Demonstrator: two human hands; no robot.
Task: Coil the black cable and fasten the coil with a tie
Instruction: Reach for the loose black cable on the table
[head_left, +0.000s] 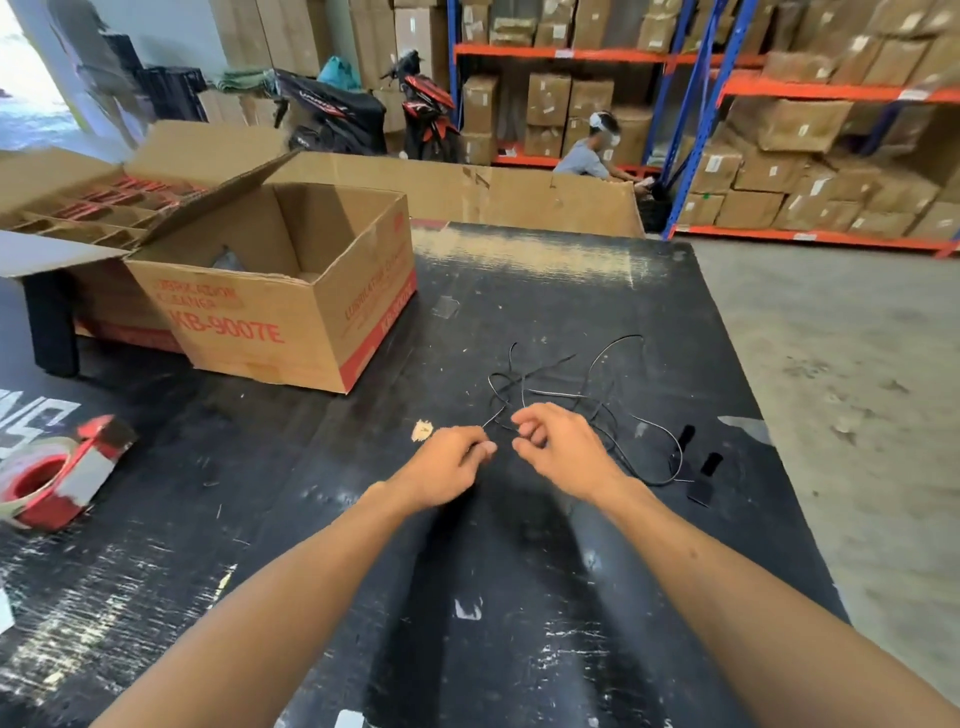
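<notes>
1. black cable (597, 410): thin, lies in a loose tangle on the black table top (519, 597), just beyond both hands and running right and near; several strands cross each other. No coil formed yet, so the task looks barely begun.
2. Risk (my judgement): pulling one end through those crossings could tighten them into a knot; cause is drawing the cable in before the loops are laid apart. Thin cable on a dark surface is also easy to miss or drop.
3. Risk: the short black strips (710, 463) to the right of the tangle are likely the ties (cannot confirm); a dragged cable could sweep them toward the right table edge.
4. left hand (451, 467): fingers curled closed, thumb and forefinger pinched on a strand that leads off to the tangle.
5. right hand (558, 441): fingers half curled, tips close together beside the left hand; blur hides whether they pinch the cable, cannot tell.
6. Outward: open cardboard box (291, 312) far left, well apart from the cable; tape dispenser (57, 473) at the near left.
</notes>
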